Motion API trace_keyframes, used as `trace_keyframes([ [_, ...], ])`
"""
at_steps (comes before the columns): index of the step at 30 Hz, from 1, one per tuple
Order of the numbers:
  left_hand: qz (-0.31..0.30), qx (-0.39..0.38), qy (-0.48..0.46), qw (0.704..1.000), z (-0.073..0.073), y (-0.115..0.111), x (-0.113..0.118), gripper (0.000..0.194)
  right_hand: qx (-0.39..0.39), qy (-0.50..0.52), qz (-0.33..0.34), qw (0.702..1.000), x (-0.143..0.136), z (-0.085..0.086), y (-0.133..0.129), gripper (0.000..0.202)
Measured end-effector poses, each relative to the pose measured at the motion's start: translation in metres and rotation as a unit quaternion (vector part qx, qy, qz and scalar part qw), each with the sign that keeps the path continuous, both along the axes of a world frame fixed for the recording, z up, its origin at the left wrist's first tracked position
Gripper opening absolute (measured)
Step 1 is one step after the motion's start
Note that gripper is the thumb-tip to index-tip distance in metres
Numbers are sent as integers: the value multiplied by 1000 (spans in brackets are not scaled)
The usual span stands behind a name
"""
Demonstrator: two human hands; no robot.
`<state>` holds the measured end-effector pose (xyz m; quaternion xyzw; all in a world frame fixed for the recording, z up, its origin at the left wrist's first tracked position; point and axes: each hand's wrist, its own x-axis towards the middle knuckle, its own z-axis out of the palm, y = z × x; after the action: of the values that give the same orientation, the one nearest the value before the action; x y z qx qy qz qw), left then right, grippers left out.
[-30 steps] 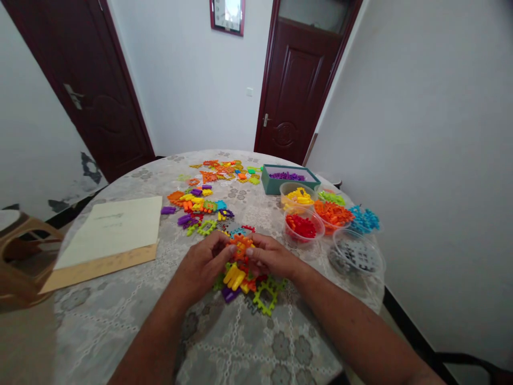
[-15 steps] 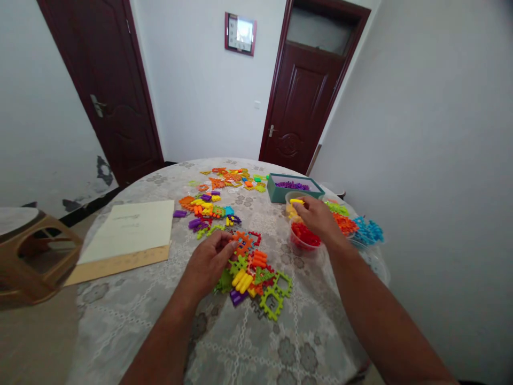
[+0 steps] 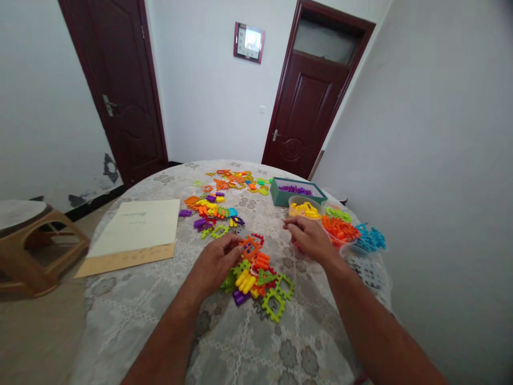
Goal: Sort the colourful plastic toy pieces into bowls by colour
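My left hand is closed, thumb and fingers pinching the edge of an orange toothed plastic piece. Beside and below it lies a pile of building pieces: green toothed frames, yellow tube pieces, orange tube pieces and a purple piece. Over on the right, my right hand hovers with fingers drawn together; whatever they may hold cannot be made out. It covers most of the tub of red pieces. Just beyond the fingers stands a tub of yellow pieces.
A green box of purple pieces stands behind the tubs. Orange pieces, blue pieces and a tub of grey pieces are at right. More loose pieces lie farther back. Paper sheets rest at left.
The yellow piece that was in my right hand no longer shows there. That hand has come nearer, from the yellow tub to over the red one. The view has shifted slightly; my left hand stays at the orange piece.
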<state>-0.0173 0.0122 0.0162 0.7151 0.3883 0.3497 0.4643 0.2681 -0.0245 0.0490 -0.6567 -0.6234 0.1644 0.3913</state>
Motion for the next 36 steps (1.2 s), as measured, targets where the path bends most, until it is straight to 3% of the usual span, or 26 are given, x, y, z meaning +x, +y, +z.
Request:
trace_keyframes([
  [3, -14, -18, -14, 1000, -2, -1, 1, 28, -49, 67, 78, 993, -38, -13, -18, 31],
  [6, -40, -36, -32, 998, -3, -1, 1, 30, -64, 111, 101, 987, -61, -26, -25, 32],
  [10, -74, -51, -34, 995, 3, -4, 2, 30, -58, 143, 116, 981, -72, -34, -28, 26],
  [13, -84, -55, -22, 995, 5, -4, 1, 32, -55, 147, 117, 981, -69, -29, -32, 22],
  [17, -59, -35, 5, 998, 5, 1, -2, 36, -53, 145, 94, 984, -53, -13, -42, 22],
  [20, -16, -18, 12, 1000, 6, 3, -4, 37, -44, 147, 37, 988, -31, -4, -48, 25],
  [25, 36, -20, -5, 999, 11, 3, -6, 38, -33, 142, -51, 988, 10, 0, -54, 31],
  [30, 71, 1, 12, 997, 11, 6, -11, 41, -44, 130, -104, 985, 31, 1, -64, 33],
  [36, 102, 2, 22, 995, 4, 14, -20, 44, -31, 17, -168, 985, 76, 8, -74, 43],
])
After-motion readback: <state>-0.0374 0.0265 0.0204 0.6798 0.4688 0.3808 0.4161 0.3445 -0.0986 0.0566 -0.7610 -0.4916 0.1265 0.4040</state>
